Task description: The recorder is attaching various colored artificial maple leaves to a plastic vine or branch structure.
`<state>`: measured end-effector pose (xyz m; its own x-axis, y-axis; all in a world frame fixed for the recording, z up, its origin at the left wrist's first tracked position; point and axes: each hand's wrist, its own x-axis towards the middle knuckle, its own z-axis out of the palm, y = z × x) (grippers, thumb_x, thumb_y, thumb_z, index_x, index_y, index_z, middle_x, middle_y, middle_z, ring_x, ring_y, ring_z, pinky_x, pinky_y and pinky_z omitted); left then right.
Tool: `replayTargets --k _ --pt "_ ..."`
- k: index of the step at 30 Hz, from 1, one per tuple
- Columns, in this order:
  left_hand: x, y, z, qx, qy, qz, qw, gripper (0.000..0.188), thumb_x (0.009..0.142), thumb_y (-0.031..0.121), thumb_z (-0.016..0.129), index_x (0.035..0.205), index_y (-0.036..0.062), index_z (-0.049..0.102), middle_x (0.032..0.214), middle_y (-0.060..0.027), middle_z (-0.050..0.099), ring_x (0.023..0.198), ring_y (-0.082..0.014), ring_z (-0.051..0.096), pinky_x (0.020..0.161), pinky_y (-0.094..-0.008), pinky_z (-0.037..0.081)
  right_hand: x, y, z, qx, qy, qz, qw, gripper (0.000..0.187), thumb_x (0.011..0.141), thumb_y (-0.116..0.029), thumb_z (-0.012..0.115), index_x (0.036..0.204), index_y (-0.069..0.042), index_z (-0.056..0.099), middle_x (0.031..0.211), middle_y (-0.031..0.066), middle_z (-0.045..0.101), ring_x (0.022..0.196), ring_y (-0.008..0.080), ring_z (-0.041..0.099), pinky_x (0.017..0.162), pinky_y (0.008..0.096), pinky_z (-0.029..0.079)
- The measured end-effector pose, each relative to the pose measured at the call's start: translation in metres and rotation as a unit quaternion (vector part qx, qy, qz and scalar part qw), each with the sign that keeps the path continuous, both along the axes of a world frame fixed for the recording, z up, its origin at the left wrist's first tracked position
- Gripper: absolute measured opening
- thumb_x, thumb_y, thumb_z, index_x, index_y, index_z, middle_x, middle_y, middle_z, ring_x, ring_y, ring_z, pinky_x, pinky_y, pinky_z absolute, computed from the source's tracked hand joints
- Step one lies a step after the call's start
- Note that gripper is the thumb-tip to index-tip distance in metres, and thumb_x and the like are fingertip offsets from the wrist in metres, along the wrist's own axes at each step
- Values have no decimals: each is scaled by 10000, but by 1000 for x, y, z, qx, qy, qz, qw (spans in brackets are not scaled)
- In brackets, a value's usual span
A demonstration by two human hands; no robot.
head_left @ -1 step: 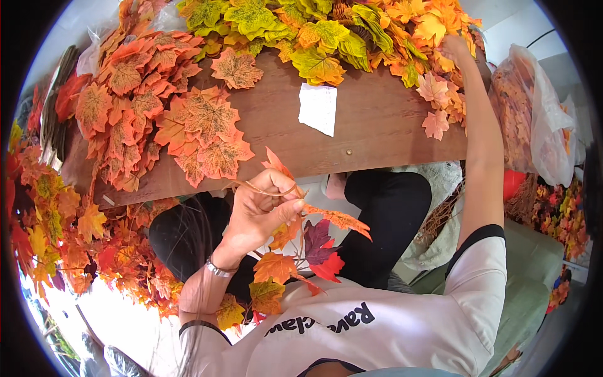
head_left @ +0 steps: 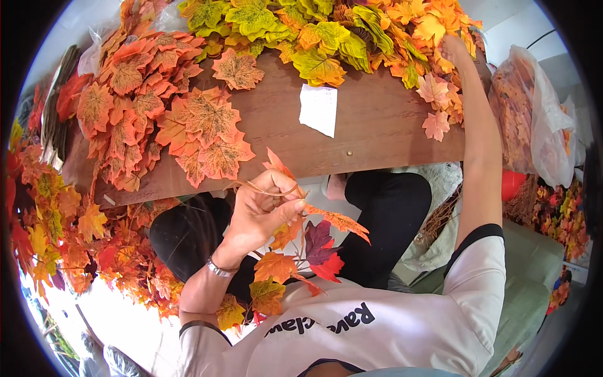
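My left hand (head_left: 267, 210) pinches the brown stem of an artificial maple leaf garland in front of the table edge. Orange, red, yellow and dark purple leaves (head_left: 319, 242) hang from it over my lap. At the far right of the table, my right hand (head_left: 453, 51) reaches into a heap of yellow-orange artificial maple leaves (head_left: 433, 28). Its fingers are curled closed among them, and what they grip is hidden. Pale orange leaves (head_left: 433, 90) lie just below that hand.
On the brown table (head_left: 282, 138) lie orange-red leaves (head_left: 207, 119) at left, green-yellow leaves (head_left: 320, 63) at the back and a white paper slip (head_left: 318, 110). A clear plastic bag of leaves (head_left: 534, 107) stands at right. A leaf garland (head_left: 91, 220) hangs at left.
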<state>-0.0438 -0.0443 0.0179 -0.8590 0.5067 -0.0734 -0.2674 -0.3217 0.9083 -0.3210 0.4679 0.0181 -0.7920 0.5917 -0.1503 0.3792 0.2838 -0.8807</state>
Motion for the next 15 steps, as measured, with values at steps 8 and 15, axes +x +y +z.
replayTargets --k 8,15 --pt "1 -5 -4 -22 -1 -1 1000 126 800 -35 573 842 14 465 760 -52 558 644 -70 533 563 -199 443 5 28 -6 105 132 -13 986 295 781 -169 592 1000 1 488 689 19 473 497 98 372 452 244 306" --pt "4 -3 2 -5 3 1 1000 123 800 -22 583 837 18 473 759 -48 555 639 -67 525 559 -201 444 49 5 44 -111 111 67 985 274 841 -274 576 935 -20 529 845 87 625 540 82 443 453 204 354"
